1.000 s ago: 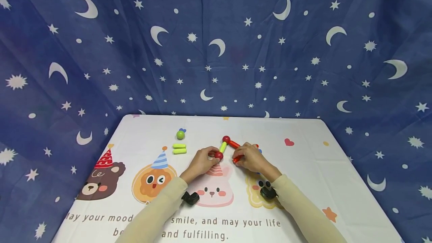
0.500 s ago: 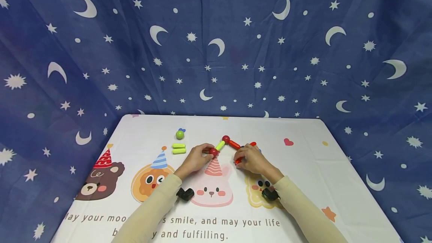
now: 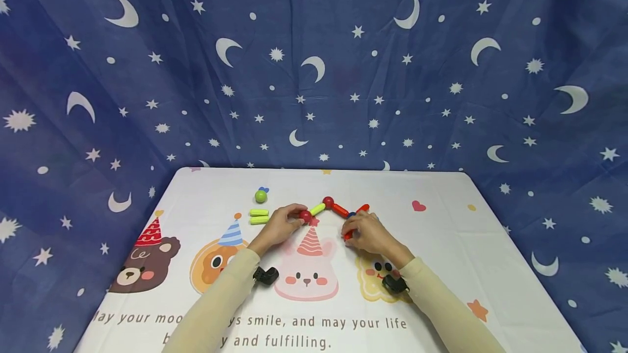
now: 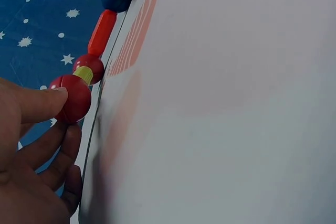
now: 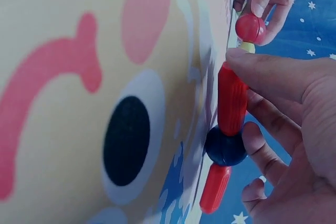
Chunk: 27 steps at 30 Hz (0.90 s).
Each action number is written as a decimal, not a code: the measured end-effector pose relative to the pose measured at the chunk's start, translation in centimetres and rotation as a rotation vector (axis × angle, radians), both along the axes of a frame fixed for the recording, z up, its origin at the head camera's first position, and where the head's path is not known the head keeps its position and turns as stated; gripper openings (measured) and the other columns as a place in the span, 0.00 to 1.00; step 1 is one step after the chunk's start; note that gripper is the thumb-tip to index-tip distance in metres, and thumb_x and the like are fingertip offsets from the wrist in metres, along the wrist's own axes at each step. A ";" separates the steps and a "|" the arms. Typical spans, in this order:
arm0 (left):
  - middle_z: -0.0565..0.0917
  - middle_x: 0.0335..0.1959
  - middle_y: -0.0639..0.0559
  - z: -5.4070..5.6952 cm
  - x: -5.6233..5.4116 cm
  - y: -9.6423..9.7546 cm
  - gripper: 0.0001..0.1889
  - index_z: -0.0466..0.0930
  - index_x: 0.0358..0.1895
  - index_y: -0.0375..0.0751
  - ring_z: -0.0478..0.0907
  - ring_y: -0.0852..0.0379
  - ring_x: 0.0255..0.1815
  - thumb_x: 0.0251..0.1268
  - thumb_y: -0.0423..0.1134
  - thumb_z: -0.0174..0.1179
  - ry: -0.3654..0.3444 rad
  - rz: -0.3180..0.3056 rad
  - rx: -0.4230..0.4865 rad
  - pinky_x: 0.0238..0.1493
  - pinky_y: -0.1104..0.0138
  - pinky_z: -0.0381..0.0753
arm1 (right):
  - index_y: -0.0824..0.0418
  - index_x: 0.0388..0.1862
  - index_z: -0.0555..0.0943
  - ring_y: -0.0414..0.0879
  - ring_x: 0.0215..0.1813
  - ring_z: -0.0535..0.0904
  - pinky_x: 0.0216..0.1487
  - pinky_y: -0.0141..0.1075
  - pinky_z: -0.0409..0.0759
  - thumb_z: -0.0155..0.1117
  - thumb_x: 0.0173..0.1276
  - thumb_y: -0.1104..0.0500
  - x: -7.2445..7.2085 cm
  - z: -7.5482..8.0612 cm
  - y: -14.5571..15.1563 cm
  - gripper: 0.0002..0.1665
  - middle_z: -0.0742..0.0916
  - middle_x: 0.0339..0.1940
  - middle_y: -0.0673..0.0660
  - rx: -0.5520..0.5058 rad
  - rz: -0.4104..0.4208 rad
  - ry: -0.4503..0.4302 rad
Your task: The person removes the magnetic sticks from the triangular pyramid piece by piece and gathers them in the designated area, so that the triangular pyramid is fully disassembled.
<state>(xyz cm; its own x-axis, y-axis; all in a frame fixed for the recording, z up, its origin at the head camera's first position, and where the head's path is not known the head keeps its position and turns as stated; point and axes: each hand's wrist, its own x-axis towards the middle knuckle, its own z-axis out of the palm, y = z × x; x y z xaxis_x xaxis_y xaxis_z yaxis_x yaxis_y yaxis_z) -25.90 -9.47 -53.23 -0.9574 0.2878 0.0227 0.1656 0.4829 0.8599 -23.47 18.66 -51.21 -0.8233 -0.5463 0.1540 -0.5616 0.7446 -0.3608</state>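
A bent chain of balls and rods lies across the middle of the table. My left hand (image 3: 282, 225) pinches the red ball (image 4: 75, 98) at its left end between thumb and fingers. From there a yellow-green rod (image 3: 318, 209) leads to a second red ball (image 3: 327, 202), then a red rod (image 3: 339, 210) runs down to a blue ball (image 5: 226, 145). My right hand (image 3: 369, 232) pinches another red rod (image 5: 231, 98) joined to that blue ball. A further red rod (image 5: 215, 187) sticks out from the ball's far side. In the head view, the right fingers partly hide the blue ball.
Left of the chain lie two loose yellow-green rods, the upper rod (image 3: 259, 212) close above the lower rod (image 3: 259, 220). A green ball (image 3: 260, 196) sits behind them. The printed white tablecloth (image 3: 441, 233) ends at a dark blue starry curtain (image 3: 314, 97).
My left hand has drawn its red ball left and slightly back, swinging the yellow-green rod outward. The right hand has shifted slightly right, and the far red rod shows more.
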 end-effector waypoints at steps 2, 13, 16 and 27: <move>0.84 0.55 0.50 -0.1 -0.1 -0.2 0.19 0.78 0.60 0.47 0.79 0.51 0.59 0.67 0.32 0.61 0.002 -0.002 -0.006 0.65 0.54 0.74 | 0.50 0.35 0.89 0.45 0.49 0.76 0.46 0.39 0.65 0.80 0.50 0.55 0.0 0.0 0.1 0.12 0.89 0.43 0.46 -0.002 0.005 0.001; 0.84 0.54 0.49 0.0 -0.2 -0.1 0.18 0.78 0.59 0.46 0.79 0.50 0.58 0.66 0.34 0.62 0.013 -0.016 -0.046 0.65 0.53 0.73 | 0.57 0.40 0.88 0.48 0.49 0.81 0.57 0.48 0.77 0.75 0.57 0.62 -0.8 1.1 0.1 0.10 0.89 0.42 0.49 -0.165 -0.026 -0.013; 0.84 0.53 0.49 -0.1 -0.3 -0.1 0.19 0.78 0.59 0.44 0.79 0.50 0.57 0.65 0.35 0.63 0.019 -0.016 -0.046 0.64 0.53 0.74 | 0.57 0.40 0.88 0.48 0.51 0.81 0.59 0.48 0.77 0.74 0.59 0.62 -1.5 1.7 0.0 0.10 0.89 0.44 0.50 -0.213 -0.060 -0.019; 0.85 0.50 0.49 0.0 -0.2 0.3 0.22 0.79 0.59 0.45 0.80 0.51 0.54 0.62 0.41 0.68 0.001 0.030 -0.065 0.60 0.54 0.77 | 0.56 0.47 0.86 0.51 0.57 0.79 0.65 0.51 0.73 0.74 0.60 0.59 -4.1 2.4 -2.5 0.15 0.87 0.51 0.51 -0.271 -0.079 -0.081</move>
